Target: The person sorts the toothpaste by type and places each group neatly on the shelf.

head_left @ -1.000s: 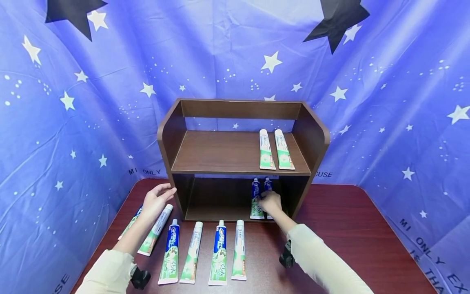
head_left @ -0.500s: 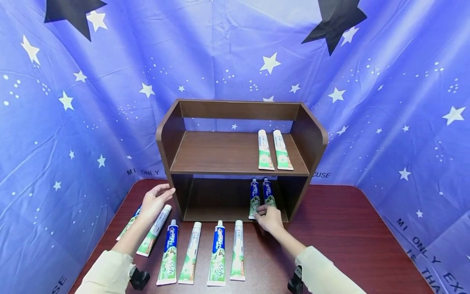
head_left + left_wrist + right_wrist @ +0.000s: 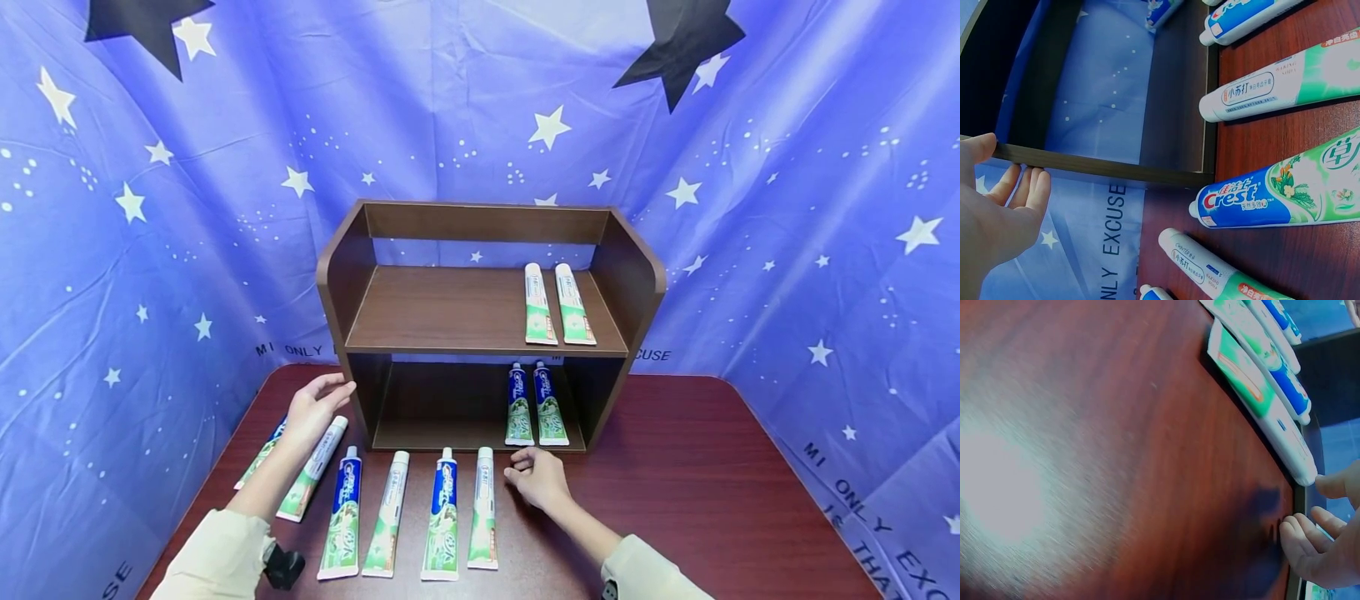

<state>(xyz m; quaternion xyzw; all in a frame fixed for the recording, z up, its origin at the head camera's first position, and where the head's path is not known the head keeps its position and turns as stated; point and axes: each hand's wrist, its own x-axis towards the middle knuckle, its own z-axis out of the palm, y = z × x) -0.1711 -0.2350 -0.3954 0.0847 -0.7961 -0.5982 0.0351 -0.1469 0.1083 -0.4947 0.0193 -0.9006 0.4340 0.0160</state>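
My left hand (image 3: pixel 315 411) steadies the left side panel of a dark brown two-tier shelf (image 3: pixel 442 321); in the left wrist view its thumb and fingers (image 3: pixel 1038 194) lie on either side of the panel's edge. My right hand (image 3: pixel 540 477) hovers by the table in front of the shelf, holding nothing, its fingers loosely bent. Just beyond it, two blue-and-green toothpaste tubes (image 3: pixel 517 412) (image 3: pixel 550 412) lie side by side on the lower tier. A white-and-green toothpaste tube (image 3: pixel 484 508) lies on the table to its left.
Two white-and-green tubes (image 3: pixel 539 308) (image 3: pixel 574 308) lie on the upper tier's right side. Several more tubes, including a blue-and-green one (image 3: pixel 442 521), line the dark red table (image 3: pixel 690 475) at front left. A starry blue curtain (image 3: pixel 465 108) surrounds the table.
My right hand has let go of the blue-and-green tube on the lower tier and drawn back toward me, down and slightly left. The left hand stays at the side panel.
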